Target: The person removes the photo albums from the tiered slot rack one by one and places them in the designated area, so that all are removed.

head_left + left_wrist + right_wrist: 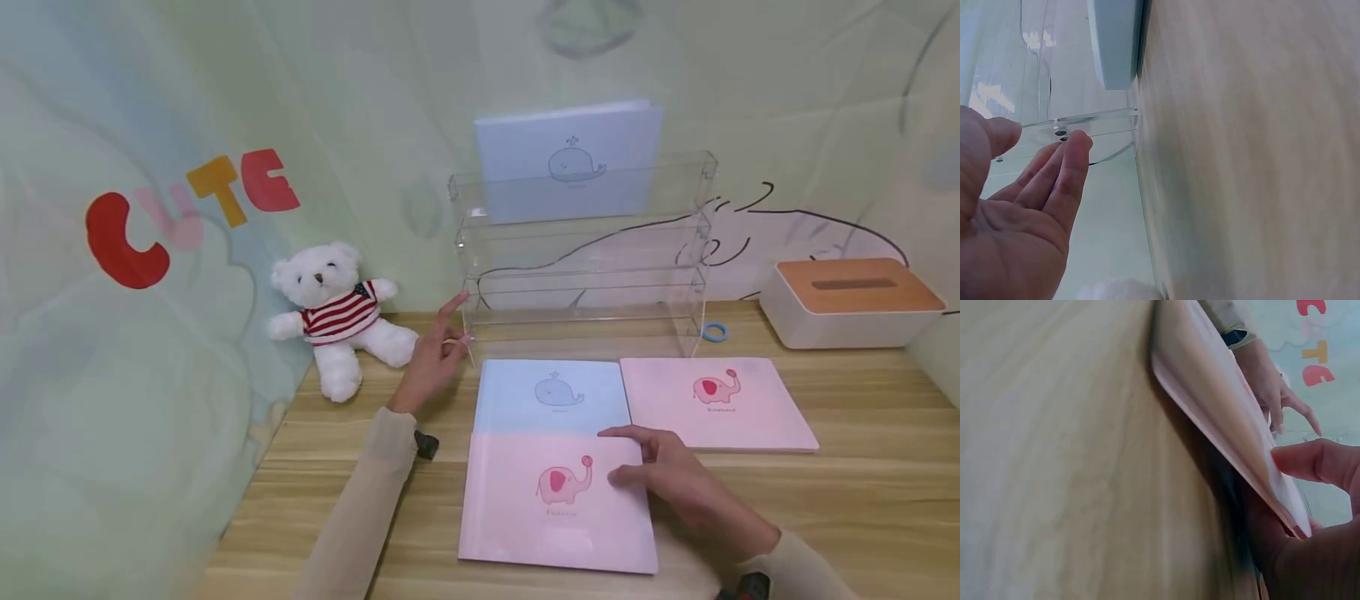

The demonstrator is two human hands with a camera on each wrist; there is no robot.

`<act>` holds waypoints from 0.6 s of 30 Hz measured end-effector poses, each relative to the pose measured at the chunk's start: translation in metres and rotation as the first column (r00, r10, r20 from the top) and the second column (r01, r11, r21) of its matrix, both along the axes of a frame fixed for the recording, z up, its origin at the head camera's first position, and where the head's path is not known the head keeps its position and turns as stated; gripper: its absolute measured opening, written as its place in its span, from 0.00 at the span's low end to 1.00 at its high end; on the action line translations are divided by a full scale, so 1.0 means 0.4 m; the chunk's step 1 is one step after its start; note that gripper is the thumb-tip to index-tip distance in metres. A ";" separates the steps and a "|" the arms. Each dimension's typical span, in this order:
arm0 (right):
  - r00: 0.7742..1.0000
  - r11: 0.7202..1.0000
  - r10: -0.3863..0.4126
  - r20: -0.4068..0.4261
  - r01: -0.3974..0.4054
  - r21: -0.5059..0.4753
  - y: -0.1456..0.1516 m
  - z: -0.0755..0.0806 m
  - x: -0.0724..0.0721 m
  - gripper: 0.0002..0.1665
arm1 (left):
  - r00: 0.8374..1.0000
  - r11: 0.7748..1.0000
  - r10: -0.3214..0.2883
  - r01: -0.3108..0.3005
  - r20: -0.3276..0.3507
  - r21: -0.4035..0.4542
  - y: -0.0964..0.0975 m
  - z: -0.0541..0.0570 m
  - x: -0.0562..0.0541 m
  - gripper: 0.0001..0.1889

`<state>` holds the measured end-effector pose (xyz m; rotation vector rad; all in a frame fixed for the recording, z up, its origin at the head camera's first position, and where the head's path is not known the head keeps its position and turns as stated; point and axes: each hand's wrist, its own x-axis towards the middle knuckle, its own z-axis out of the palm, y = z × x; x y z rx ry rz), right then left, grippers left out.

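Observation:
A pink notebook with an elephant drawing (510,517) lies at the front, overlapping a blue whale notebook (517,396) behind it. My right hand (678,479) pinches the pink notebook at its right edge; in the right wrist view the thumb (1310,461) is on the cover and the other fingers are partly hidden beneath. At the left side of a clear tiered stand (585,312), my left hand (435,358) touches the side panel with fairly straight fingers (1072,169). Another blue whale notebook (517,167) stands upright on the top tier.
A second pink elephant notebook (667,417) lies right of the blue one. Behind it are a blue ring (715,332) and a white tissue box with a wooden lid (840,321). The white teddy bear (337,358) sits at left against the curtain (360,100).

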<state>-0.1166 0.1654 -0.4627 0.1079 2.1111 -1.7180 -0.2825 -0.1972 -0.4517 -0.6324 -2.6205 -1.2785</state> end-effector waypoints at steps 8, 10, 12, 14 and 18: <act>0.998 0.996 -0.055 0.037 0.052 0.070 -0.008 -0.011 0.010 0.34 | 1.000 1.000 -0.002 0.002 0.009 0.003 0.004 0.001 0.001 0.40; 0.996 0.993 -0.083 0.036 0.080 0.082 -0.011 -0.011 0.012 0.35 | 1.000 1.000 -0.003 0.003 0.006 0.005 0.003 0.000 0.000 0.40; 0.995 0.992 -0.099 0.033 0.095 0.087 -0.014 -0.010 0.014 0.36 | 1.000 1.000 -0.002 0.002 0.003 0.006 0.002 -0.001 0.000 0.40; 0.996 0.992 -0.090 0.028 0.087 0.095 -0.014 -0.008 0.014 0.36 | 1.000 1.000 -0.002 0.002 -0.002 0.007 0.001 -0.003 -0.001 0.41; 1.000 0.991 0.026 -0.012 -0.024 0.132 0.001 0.006 0.013 0.35 | 1.000 1.000 -0.003 0.003 0.000 0.006 0.000 -0.005 -0.002 0.41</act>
